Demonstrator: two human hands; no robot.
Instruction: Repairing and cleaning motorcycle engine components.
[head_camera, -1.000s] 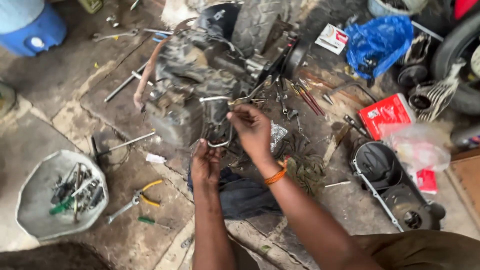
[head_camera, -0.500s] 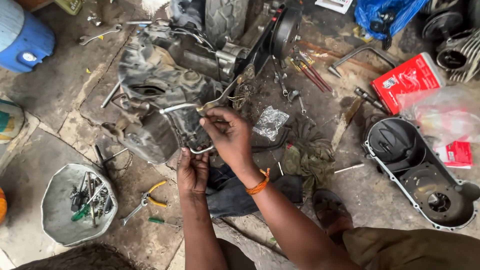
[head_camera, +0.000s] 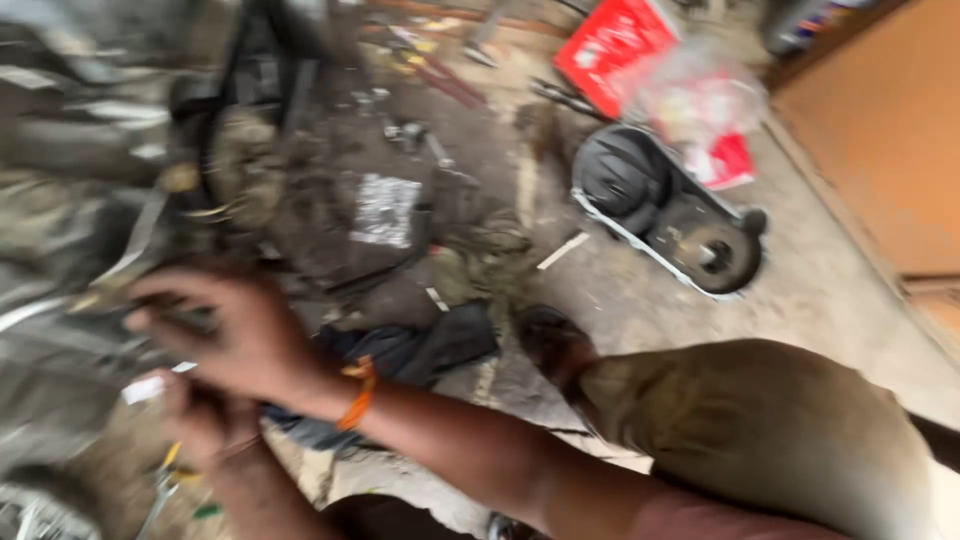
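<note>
The whole view is motion-blurred. My right hand (head_camera: 235, 335), with an orange band on the wrist, is at the lower left, fingers curled around a thin dark metal part (head_camera: 170, 320) against the grimy grey engine (head_camera: 70, 230). My left hand (head_camera: 200, 425) lies just below it, partly covered by my right forearm. Its fingers are too blurred to read.
A black engine cover (head_camera: 660, 215) lies on the concrete floor at the right, with a red box (head_camera: 615, 45) and a clear plastic bag (head_camera: 700, 100) behind it. A dark cloth (head_camera: 410, 355), a silvery foil scrap (head_camera: 385, 210), yellow-handled pliers (head_camera: 165, 480), my foot (head_camera: 550, 345) and my knee (head_camera: 760, 430) are close by.
The view has swung right and come closer, so the engine and both hands now sit at the left edge. The picture has become blurred. The hands stay together at the engine.
</note>
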